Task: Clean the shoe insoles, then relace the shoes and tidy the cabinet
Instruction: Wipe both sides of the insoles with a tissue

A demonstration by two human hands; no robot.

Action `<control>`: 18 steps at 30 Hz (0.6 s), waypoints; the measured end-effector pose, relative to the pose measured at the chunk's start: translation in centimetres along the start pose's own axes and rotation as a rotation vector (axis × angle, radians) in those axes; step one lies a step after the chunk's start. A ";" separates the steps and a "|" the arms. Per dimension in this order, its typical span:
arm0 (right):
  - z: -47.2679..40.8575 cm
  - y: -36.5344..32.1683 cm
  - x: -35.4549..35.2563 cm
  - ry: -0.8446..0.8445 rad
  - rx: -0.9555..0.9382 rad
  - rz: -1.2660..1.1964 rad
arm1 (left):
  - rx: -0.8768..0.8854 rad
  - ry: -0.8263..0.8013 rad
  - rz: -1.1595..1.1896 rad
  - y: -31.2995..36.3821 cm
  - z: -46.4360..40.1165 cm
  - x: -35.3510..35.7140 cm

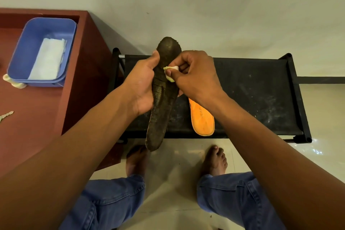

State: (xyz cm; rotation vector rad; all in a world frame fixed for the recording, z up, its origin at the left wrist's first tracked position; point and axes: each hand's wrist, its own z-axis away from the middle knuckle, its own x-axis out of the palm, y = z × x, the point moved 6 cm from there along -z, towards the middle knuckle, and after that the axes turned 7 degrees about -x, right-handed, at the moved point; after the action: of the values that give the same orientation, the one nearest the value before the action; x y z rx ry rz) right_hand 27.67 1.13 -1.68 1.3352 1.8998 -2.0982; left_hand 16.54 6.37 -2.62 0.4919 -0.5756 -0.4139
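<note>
A dark, dirty brown insole (162, 102) is held upright above the black rack, toe end pointing away. My left hand (141, 86) grips its left edge around the middle. My right hand (194, 76) pinches a small pale yellow-white wipe (170, 73) against the insole's upper part. An orange insole (202, 119) lies flat on the black shoe rack top (252, 95), partly hidden under my right wrist.
A red-brown cabinet (82, 80) stands to the left, carrying a blue tub (28, 50) with a folded white cloth (48, 58) inside. A crumpled pale wipe (13, 81) lies by the tub and a key (6, 115) sits near the left edge. My bare feet rest on the tiled floor.
</note>
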 end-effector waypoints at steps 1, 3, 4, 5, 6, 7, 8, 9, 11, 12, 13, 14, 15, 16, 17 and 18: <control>0.0 0.2 -0.4 0.041 0.011 0.029 | -0.002 -0.006 0.003 0.0 0.1 0.1; -0.3 1.0 -1.3 0.110 0.044 0.088 | -0.013 -0.026 0.013 0.0 0.1 0.1; -0.4 1.3 -1.8 0.138 0.051 0.125 | -0.019 -0.032 0.020 0.0 0.0 0.1; -0.5 1.5 -2.2 0.159 0.055 0.155 | -0.024 -0.032 0.028 0.0 0.1 0.0; -0.5 1.6 -2.5 0.164 0.060 0.159 | -0.025 -0.031 0.036 0.0 0.0 0.0; -0.4 1.7 -2.5 0.149 0.067 0.131 | -0.022 -0.032 0.044 0.1 0.0 0.0; -0.4 1.6 -2.2 0.120 0.076 0.080 | -0.016 -0.031 0.050 0.2 0.0 0.0; -0.3 1.4 -1.8 0.086 0.080 0.015 | -0.007 -0.028 0.056 0.2 0.1 0.0; -0.2 0.6 -0.9 0.030 0.049 -0.058 | 0.009 -0.002 0.070 0.4 0.1 -0.2; -0.2 0.2 -0.4 0.005 0.013 -0.065 | 0.018 0.016 0.076 0.6 0.0 -0.5; -0.1 -0.3 0.1 -0.025 -0.022 -0.071 | 0.027 0.033 0.078 0.7 -0.1 -0.8; 0.0 -0.6 0.5 -0.053 -0.048 -0.071 | 0.034 0.043 0.075 0.8 -0.3 -1.1; 0.0 -0.7 0.8 -0.075 -0.062 -0.067 | 0.037 0.053 0.066 0.8 -0.4 -1.3; 0.2 -0.7 1.0 -0.086 -0.065 -0.061 | 0.037 0.056 0.052 0.8 -0.5 -1.4; 0.3 -0.7 1.0 -0.081 -0.061 -0.051 | 0.035 0.051 0.040 0.7 -0.5 -1.3; 0.3 -0.6 0.8 -0.059 -0.055 -0.032 | 0.030 0.035 0.033 0.6 -0.4 -1.0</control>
State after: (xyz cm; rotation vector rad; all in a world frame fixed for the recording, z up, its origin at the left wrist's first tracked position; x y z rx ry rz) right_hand 26.69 1.42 -1.68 1.2269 1.9534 -2.0584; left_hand 16.17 7.45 -3.03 0.5165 -0.5557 -0.3647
